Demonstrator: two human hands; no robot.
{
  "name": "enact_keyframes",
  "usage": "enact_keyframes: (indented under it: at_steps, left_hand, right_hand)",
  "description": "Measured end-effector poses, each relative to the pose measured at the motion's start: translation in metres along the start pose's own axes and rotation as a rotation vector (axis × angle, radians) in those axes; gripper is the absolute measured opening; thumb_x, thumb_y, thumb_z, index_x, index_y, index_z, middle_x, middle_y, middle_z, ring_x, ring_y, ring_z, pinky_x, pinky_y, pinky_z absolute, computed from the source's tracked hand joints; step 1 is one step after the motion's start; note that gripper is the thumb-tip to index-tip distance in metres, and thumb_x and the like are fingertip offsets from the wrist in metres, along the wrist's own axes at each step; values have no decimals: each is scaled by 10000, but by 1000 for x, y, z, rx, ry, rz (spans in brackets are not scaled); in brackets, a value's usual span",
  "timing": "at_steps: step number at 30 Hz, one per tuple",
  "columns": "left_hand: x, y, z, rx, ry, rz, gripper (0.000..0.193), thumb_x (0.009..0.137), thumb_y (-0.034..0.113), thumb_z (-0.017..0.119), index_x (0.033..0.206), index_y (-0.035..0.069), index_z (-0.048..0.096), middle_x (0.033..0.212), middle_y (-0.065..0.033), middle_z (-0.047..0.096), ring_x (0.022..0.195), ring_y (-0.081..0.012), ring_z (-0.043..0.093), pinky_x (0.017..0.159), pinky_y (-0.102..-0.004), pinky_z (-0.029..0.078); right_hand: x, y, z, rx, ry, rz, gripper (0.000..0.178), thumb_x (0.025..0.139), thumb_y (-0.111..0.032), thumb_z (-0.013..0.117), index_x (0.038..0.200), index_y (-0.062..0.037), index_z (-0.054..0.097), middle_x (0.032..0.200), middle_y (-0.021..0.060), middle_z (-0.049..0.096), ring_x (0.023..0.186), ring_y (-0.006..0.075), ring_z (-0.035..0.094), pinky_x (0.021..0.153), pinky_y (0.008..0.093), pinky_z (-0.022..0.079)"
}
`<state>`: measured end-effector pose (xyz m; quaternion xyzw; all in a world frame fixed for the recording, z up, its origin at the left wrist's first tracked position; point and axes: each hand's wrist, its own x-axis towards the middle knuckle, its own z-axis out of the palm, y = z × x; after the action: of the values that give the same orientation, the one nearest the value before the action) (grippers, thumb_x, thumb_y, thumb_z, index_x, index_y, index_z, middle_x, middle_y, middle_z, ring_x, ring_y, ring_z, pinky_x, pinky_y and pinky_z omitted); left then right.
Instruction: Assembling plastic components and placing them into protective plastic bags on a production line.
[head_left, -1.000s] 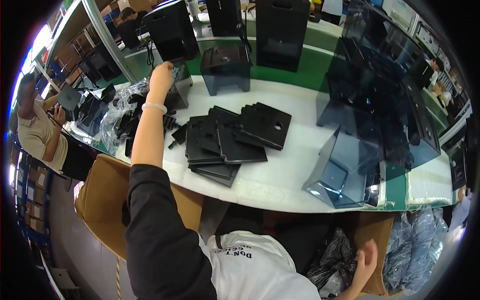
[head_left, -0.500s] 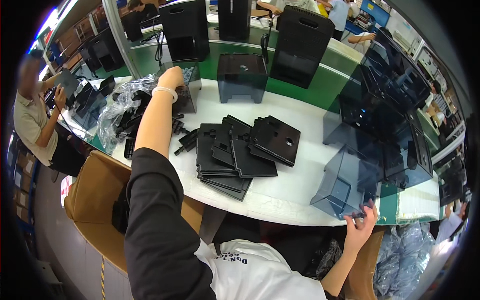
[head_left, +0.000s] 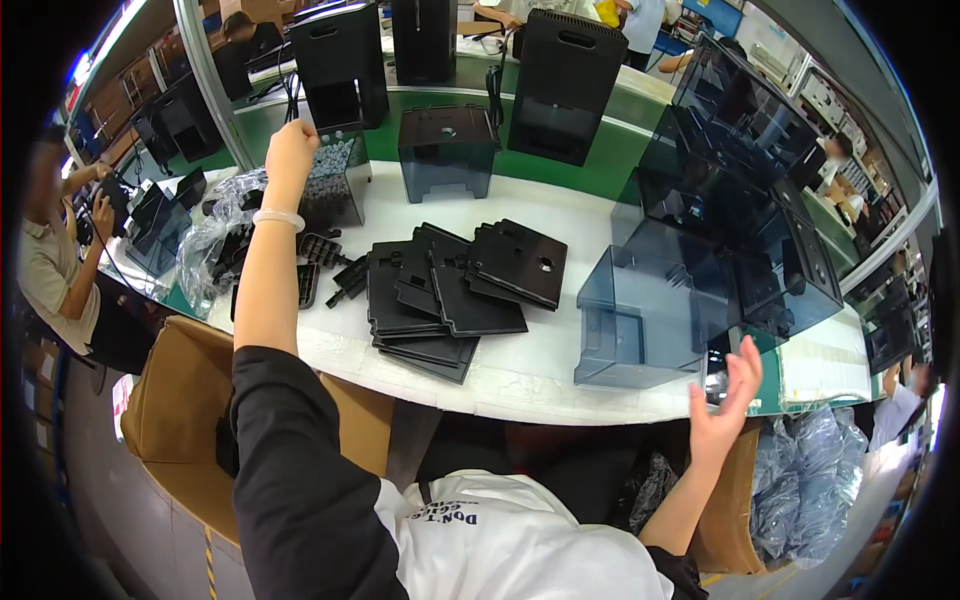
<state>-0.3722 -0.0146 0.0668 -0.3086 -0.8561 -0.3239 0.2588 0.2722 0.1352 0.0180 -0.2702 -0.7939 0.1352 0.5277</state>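
My left hand (head_left: 292, 155) is raised with its fingers closed, beside a smoky clear bin (head_left: 345, 195) that holds small grey-blue pieces (head_left: 332, 160). Whatever lies inside that fist is hidden. At the table's front right, my right hand (head_left: 722, 405) has thumb and fingers apart, with nothing visibly gripped. It is close to the near corner of a transparent bluish tank (head_left: 640, 325), and a dark shiny item (head_left: 717, 372) shows just behind the fingers. Between my arms lies a loose stack of flat black panels (head_left: 480, 290), with small black plastic parts (head_left: 348, 280) to their left.
A dark-lidded tank (head_left: 447, 150) stands at the back, with tall black housings (head_left: 568, 85) behind it. More tinted tanks (head_left: 770, 260) are piled at the right. Cardboard box (head_left: 185, 400) and bagged parts (head_left: 808, 490) flank me. A person (head_left: 65, 270) works at far left.
My left hand has come up out of the bin, its fingers closed. My right hand has come off the tank's near corner. The whole view has shifted slightly.
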Motion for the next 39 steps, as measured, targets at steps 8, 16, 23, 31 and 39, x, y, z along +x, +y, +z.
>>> enact_keyframes:
  at_steps: [8,16,23,31,39]
  left_hand:
    - [-11,-9,12,69,-77,-21,120,778,152,623,866,96,680,875,-175,676,859,-378,643,761,-431,512]
    - [13,-7,26,-114,-658,-218,62,742,69,714,800,48,719,725,-115,691,601,-229,642,609,-330,515]
    - [28,-26,42,271,-893,-126,88,717,90,640,722,59,722,672,-99,684,570,-234,649,523,-378,509]
    - [17,-14,9,470,-401,31,272,682,111,708,939,29,679,954,-198,676,970,-369,640,820,-434,524]
    - [-194,220,-135,-1117,-772,353,105,803,41,689,906,28,681,846,-70,683,747,-119,648,673,-262,519]
  right_hand:
    - [10,-45,29,177,-35,-178,215,788,72,547,995,13,561,1127,172,555,1052,267,534,929,358,419]
    - [-6,-41,25,202,-123,-77,148,795,102,545,910,20,588,912,136,609,863,222,578,792,305,461]
    - [-14,-52,39,185,-137,-35,147,748,119,592,840,6,612,735,110,635,684,230,627,641,292,494]
    - [-11,-67,46,297,-280,-144,141,779,117,569,880,27,609,754,118,637,677,205,618,637,280,486]
    - [5,-112,80,784,-239,-50,282,805,-27,671,1061,66,599,1038,152,508,767,237,592,651,337,530]
